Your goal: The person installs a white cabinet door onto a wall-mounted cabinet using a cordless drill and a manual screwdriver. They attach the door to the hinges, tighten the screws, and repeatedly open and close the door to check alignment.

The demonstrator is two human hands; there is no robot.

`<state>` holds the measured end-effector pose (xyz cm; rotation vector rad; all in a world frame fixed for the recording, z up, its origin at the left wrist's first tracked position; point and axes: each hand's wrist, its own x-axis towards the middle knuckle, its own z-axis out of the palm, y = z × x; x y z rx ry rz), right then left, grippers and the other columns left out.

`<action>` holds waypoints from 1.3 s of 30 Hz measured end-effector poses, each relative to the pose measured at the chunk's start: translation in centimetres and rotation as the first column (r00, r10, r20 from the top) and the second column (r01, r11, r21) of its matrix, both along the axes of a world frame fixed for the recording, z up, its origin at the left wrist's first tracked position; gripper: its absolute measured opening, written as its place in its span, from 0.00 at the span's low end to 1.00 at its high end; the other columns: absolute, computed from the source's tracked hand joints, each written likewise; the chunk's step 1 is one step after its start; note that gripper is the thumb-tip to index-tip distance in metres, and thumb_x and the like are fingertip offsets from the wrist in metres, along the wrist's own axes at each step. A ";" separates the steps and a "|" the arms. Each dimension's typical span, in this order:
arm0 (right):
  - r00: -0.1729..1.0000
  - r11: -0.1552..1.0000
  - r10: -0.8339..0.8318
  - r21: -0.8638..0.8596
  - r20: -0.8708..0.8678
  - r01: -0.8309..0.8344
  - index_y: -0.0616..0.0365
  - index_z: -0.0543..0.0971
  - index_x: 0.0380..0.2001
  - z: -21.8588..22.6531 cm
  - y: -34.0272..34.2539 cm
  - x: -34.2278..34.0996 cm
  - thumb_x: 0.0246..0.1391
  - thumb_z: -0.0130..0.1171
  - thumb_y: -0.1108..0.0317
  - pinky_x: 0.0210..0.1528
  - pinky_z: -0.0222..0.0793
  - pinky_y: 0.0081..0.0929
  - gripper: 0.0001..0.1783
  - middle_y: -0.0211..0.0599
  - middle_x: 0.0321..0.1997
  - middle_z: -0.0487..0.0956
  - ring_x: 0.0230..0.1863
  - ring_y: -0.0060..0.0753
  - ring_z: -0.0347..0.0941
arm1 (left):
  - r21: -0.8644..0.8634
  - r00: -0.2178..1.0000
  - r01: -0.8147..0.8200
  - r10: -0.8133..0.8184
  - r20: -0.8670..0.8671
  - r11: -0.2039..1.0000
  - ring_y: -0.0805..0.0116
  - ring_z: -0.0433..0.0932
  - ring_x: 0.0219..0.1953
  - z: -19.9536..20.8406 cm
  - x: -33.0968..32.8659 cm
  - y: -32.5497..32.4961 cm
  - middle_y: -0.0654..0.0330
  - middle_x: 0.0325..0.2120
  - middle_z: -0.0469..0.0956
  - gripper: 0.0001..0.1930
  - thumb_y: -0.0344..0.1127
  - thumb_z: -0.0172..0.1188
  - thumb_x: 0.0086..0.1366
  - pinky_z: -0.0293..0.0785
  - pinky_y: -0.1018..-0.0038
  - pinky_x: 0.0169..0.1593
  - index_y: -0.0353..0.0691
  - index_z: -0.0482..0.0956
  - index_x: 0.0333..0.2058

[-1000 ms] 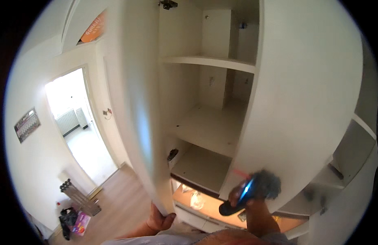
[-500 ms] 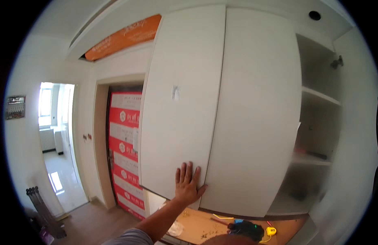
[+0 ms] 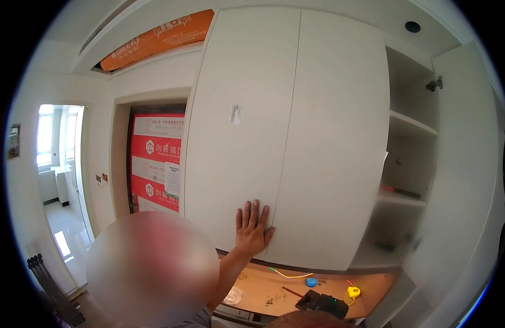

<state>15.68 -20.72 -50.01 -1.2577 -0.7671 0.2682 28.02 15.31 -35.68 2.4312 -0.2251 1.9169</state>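
My left hand (image 3: pixel 252 229) lies flat, fingers spread, on the lower right corner of a tall white cabinet door (image 3: pixel 238 164). Its thumb reaches the thin seam beside the neighbouring white door (image 3: pixel 331 158). A barcode label (image 3: pixel 236 114) is stuck on the left door. My right hand cannot be made out; a brown rounded shape (image 3: pixel 309 320) at the lower edge is too cut off to name. Below the doors, a wood-coloured counter (image 3: pixel 258 298) holds a black device (image 3: pixel 324 304), a yellow tape measure (image 3: pixel 353 292) and a blue round item (image 3: pixel 311 282).
Open shelves (image 3: pixel 411 123) stand at the right, an orange-and-black tool (image 3: pixel 401 192) on one; a swung-out door (image 3: pixel 462 147) borders them. At left are a red-and-white covered door (image 3: pixel 157 145) and a doorway (image 3: pixel 61 180). A blurred round patch (image 3: pixel 153 268) hides the lower left.
The left door has swung inward under my left hand, and its dark gap with the neighbouring door has narrowed. The view has shifted; a blurred patch now covers part of the arm.
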 end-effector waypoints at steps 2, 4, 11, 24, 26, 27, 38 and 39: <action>0.998 0.998 0.029 0.063 -0.054 -0.026 0.58 0.79 0.48 0.1 0.7 -0.9 0.55 0.66 0.67 0.37 0.75 0.27 0.18 0.32 0.38 0.81 0.34 0.26 0.77 | 0.035 1.000 0.009 -0.009 0.011 0.999 0.35 0.49 0.74 -0.8 0.2 0.6 0.41 0.72 0.53 0.37 0.51 0.61 0.64 0.40 0.40 0.72 0.42 0.65 0.68; 0.997 0.998 0.040 0.060 -0.066 -0.036 0.57 0.78 0.50 0.3 1.1 -0.8 0.55 0.67 0.67 0.38 0.76 0.29 0.19 0.34 0.40 0.81 0.35 0.28 0.78 | 0.040 0.997 0.002 0.002 -0.084 0.999 0.36 0.48 0.74 -2.1 -0.1 1.3 0.43 0.72 0.53 0.37 0.52 0.61 0.64 0.40 0.40 0.72 0.43 0.66 0.68; 0.990 0.993 0.090 0.086 -0.112 -0.081 0.56 0.74 0.55 0.1 0.8 -0.1 0.55 0.67 0.70 0.41 0.78 0.35 0.25 0.40 0.45 0.81 0.39 0.34 0.80 | 0.025 0.951 -0.110 0.112 -0.289 0.994 0.40 0.49 0.74 -9.5 -0.7 3.8 0.45 0.73 0.53 0.38 0.54 0.60 0.65 0.40 0.40 0.73 0.50 0.61 0.71; 0.946 0.984 -0.133 -0.157 -0.296 0.089 0.56 0.73 0.58 -2.4 -5.8 -2.7 0.52 0.71 0.72 0.43 0.80 0.32 0.29 0.42 0.48 0.82 0.39 0.31 0.82 | -0.497 0.365 -0.291 -0.385 -0.848 0.817 0.42 0.68 0.64 -37.5 -16.3 2.0 0.42 0.70 0.56 0.36 0.50 0.56 0.68 0.67 0.55 0.65 0.40 0.60 0.69; 0.922 0.958 -0.273 -0.165 -0.274 0.235 0.56 0.73 0.57 -0.6 -4.8 -4.1 0.51 0.72 0.72 0.42 0.80 0.32 0.30 0.42 0.46 0.83 0.38 0.31 0.81 | -0.445 0.117 -0.432 -0.440 -0.890 0.784 0.42 0.72 0.61 -45.3 -22.7 3.9 0.43 0.63 0.70 0.33 0.54 0.55 0.68 0.68 0.54 0.63 0.38 0.70 0.63; 0.896 0.944 -0.318 -0.192 -0.309 0.269 0.57 0.73 0.56 -0.1 -4.9 -4.2 0.49 0.73 0.70 0.40 0.79 0.31 0.31 0.41 0.45 0.83 0.37 0.32 0.81 | -0.439 0.090 -0.522 -0.464 -0.881 0.732 0.41 0.73 0.59 -48.8 -26.9 4.8 0.42 0.55 0.77 0.30 0.54 0.55 0.67 0.69 0.54 0.62 0.34 0.76 0.58; 0.831 0.751 -0.517 0.358 -0.204 0.555 0.61 0.63 0.67 1.5 -13.4 1.3 0.47 0.63 0.72 0.56 0.72 0.34 0.41 0.44 0.55 0.77 0.48 0.37 0.76 | -0.030 -0.203 -0.940 -0.628 -0.751 0.339 0.55 0.77 0.50 -56.4 -56.9 11.8 0.49 0.48 0.79 0.26 0.51 0.54 0.70 0.72 0.60 0.53 0.35 0.76 0.57; 0.771 0.710 -0.615 0.308 -0.165 0.633 0.63 0.65 0.66 1.7 -14.2 1.8 0.47 0.62 0.74 0.58 0.72 0.34 0.39 0.43 0.55 0.77 0.50 0.38 0.76 | -0.065 -0.172 -0.945 -0.655 -0.736 0.322 0.56 0.77 0.49 -56.1 -56.0 11.3 0.49 0.47 0.80 0.26 0.50 0.54 0.70 0.73 0.61 0.52 0.35 0.76 0.56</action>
